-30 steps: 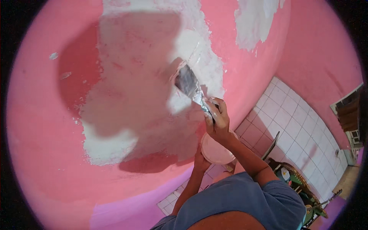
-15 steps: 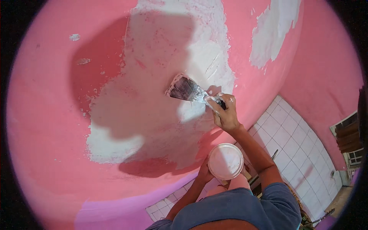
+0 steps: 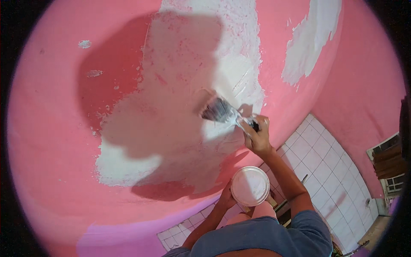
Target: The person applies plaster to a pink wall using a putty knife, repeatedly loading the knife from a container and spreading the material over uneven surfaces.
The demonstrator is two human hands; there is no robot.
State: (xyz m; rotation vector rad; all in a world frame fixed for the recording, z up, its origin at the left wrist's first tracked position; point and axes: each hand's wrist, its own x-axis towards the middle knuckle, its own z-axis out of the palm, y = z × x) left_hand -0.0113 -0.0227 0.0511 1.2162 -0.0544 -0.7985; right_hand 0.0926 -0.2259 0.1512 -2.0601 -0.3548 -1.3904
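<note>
seemingly mid-spread: i see right hand [image 3: 258, 136] grasping putty knife [image 3: 218, 111] over white patch [image 3: 175, 107], mid-frame; left hand [image 3: 227, 197] clasping tub [image 3: 251, 204], lower centre. next stroke wants flat blade.

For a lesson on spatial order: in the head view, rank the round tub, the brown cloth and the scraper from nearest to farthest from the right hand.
1. Scraper: held in the right hand.
2. Round tub: below, in the left hand.
3. Brown cloth: near the picture's right edge.
</note>
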